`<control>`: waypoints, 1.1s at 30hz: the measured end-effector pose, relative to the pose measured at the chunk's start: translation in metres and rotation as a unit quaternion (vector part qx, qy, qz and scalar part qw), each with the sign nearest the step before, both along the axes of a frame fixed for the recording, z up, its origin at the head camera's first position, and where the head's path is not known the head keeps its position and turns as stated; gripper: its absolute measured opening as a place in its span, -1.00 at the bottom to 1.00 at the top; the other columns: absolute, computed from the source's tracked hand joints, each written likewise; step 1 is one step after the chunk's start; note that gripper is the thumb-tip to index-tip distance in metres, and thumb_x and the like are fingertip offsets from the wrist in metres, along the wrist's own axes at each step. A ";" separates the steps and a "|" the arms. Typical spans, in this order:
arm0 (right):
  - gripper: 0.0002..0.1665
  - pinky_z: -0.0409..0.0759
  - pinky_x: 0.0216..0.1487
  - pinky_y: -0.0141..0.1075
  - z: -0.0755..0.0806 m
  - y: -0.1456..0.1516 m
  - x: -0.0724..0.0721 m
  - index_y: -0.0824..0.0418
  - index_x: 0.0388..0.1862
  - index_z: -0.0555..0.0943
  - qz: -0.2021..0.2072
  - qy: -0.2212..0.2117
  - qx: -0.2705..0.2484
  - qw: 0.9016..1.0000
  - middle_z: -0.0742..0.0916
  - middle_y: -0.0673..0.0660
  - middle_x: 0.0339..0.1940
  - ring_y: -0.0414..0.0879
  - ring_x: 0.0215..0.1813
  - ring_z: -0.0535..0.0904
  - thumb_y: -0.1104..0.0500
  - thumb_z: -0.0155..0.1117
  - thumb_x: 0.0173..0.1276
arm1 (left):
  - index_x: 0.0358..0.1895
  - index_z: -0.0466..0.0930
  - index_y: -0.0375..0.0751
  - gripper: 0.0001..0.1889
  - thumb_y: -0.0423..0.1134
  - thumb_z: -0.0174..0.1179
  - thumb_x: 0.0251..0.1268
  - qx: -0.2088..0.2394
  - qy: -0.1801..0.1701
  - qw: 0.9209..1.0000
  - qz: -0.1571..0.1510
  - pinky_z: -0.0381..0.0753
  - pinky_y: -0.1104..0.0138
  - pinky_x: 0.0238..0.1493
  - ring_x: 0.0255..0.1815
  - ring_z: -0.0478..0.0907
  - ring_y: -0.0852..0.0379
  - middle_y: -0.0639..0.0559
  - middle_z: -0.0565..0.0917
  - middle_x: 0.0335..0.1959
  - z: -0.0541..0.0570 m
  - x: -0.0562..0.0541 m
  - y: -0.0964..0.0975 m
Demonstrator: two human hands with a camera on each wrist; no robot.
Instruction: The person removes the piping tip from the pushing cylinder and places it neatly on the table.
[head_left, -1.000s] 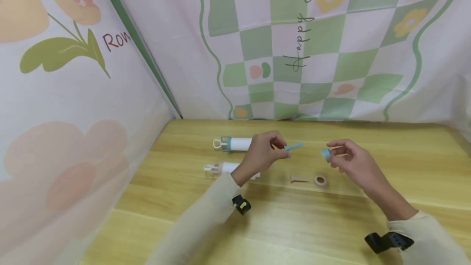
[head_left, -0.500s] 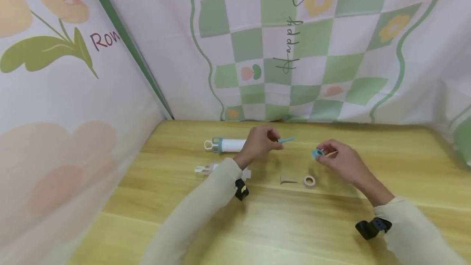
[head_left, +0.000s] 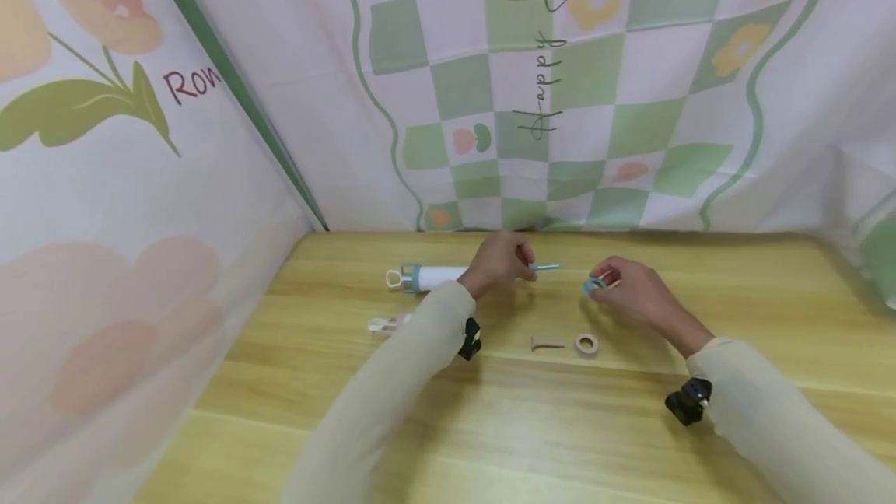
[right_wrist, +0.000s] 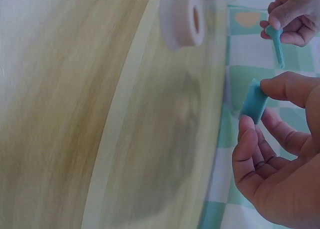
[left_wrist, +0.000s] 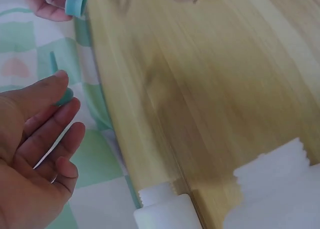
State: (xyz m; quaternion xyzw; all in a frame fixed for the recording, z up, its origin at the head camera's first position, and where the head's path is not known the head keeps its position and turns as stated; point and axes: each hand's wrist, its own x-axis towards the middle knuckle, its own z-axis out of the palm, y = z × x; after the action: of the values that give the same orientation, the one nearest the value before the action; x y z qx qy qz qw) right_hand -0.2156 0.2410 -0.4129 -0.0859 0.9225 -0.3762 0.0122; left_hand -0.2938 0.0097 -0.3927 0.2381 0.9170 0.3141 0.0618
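Observation:
My left hand (head_left: 498, 263) pinches a slim teal rod with a wider end (head_left: 547, 266), its thin end pointing right. To the right, my right hand (head_left: 633, 291) holds a short teal ring (right_wrist: 254, 101) between thumb and fingers. Rod and ring are raised above the table, with a gap between them. Below them on the table lie a matching pink rod (head_left: 548, 344) and a pink ring (right_wrist: 172, 21). Behind my left hand lies a white tube with a teal end (head_left: 439, 278). A second one with a pink end (head_left: 383, 325) is mostly hidden by my left sleeve.
The wooden table (head_left: 448, 449) ends at the back against a checkered curtain (head_left: 521, 138), and another flowered curtain (head_left: 140, 255) hangs at the left. In the left wrist view, the white necks of the two tubes (left_wrist: 167, 211) show at the bottom.
My right hand has moved left and turned the ring, so its opening shows more. The rod in my left hand has levelled out. The head view has shifted slightly.

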 end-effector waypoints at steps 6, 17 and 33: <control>-0.62 0.51 -0.27 -0.15 -0.008 0.002 -0.012 0.37 -0.06 0.59 0.006 -0.016 0.010 1.000 0.68 0.23 -0.23 0.08 -0.22 0.58 0.12 0.40 0.31 | -0.47 0.66 -0.18 -0.79 -0.37 0.58 -0.05 -0.039 -0.001 0.999 -0.007 0.50 0.46 -0.32 -0.38 0.53 0.22 0.14 0.61 -0.47 -0.005 -0.004 0.009; -0.69 0.54 -0.21 -0.07 -0.023 -0.002 -0.013 0.30 -0.16 0.62 0.004 -0.021 0.033 0.999 0.71 0.19 -0.28 0.08 -0.22 0.60 0.11 0.42 0.28 | -0.51 0.62 -0.11 -0.78 -0.31 0.54 0.04 -0.127 -0.005 0.992 0.010 0.49 0.44 -0.35 -0.44 0.50 0.21 0.17 0.57 -0.51 -0.022 -0.001 0.024; -0.68 0.52 -0.28 -0.11 -0.026 -0.007 -0.014 0.31 -0.18 0.63 0.003 -0.013 0.042 0.999 0.73 0.18 -0.31 0.04 -0.27 0.61 0.15 0.48 0.20 | -0.53 0.59 -0.09 -0.72 -0.34 0.59 -0.06 -0.104 -0.030 0.994 0.031 0.47 0.44 -0.42 -0.48 0.48 0.22 0.17 0.56 -0.53 -0.037 0.008 0.029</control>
State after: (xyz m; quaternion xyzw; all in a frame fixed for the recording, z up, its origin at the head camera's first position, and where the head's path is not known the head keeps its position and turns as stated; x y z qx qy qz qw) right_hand -0.2298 0.2341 -0.4392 -0.0833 0.9368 -0.3386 0.0289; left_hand -0.2859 0.0392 -0.4294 0.1919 0.9494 0.2260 0.1039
